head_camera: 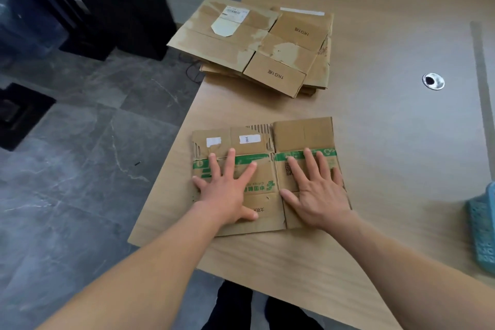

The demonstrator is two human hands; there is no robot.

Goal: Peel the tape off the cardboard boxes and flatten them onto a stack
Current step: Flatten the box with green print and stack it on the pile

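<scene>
Cardboard box point(267, 177) lies flat under my left hand point(227, 193) and right hand point(317, 195), fingers spread, gripping nothing. Far stack point(284, 48) comes next.

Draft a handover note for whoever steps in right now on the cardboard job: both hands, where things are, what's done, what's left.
Left hand: open, fingers spread, pressing flat on the near box.
Right hand: open, pressing the same box beside it.
Near box: lies flat near the table's close edge, apart from the stack farther back.
Done: this box is flattened; several flattened boxes are stacked.
Left: put it on the stack. Cannot tell whether its green band is tape. No unflattened boxes in view.
</scene>
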